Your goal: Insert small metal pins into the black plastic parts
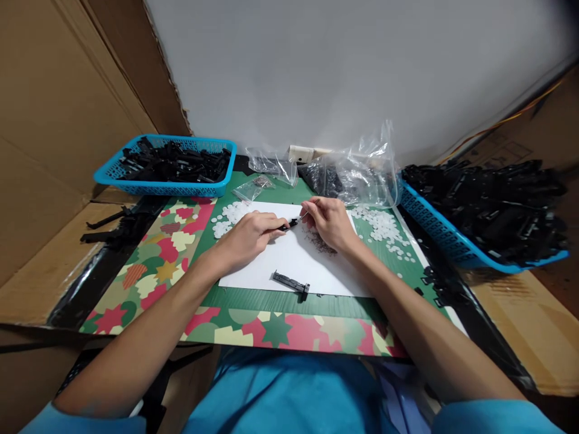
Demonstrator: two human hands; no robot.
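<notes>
Over a white sheet (pixel 253 271), my left hand (pixel 253 236) is closed on a small black plastic part (pixel 289 225). My right hand (pixel 329 222) pinches a thin metal tool, perhaps tweezers (pixel 306 213), whose tip reaches the black part. Beneath my right hand lies a heap of tiny brownish pieces (pixel 319 242), too small to name. Nearer to me, a longer black plastic part (pixel 291 282) lies alone on the sheet.
White discs (pixel 230 217) lie left of the sheet, more discs (pixel 380 226) right. Blue baskets of black parts stand left (pixel 217 188) and right (pixel 452 241). Clear plastic bags (pixel 362 175) sit at the back by the wall. Loose black parts (pixel 113 232) lie far left.
</notes>
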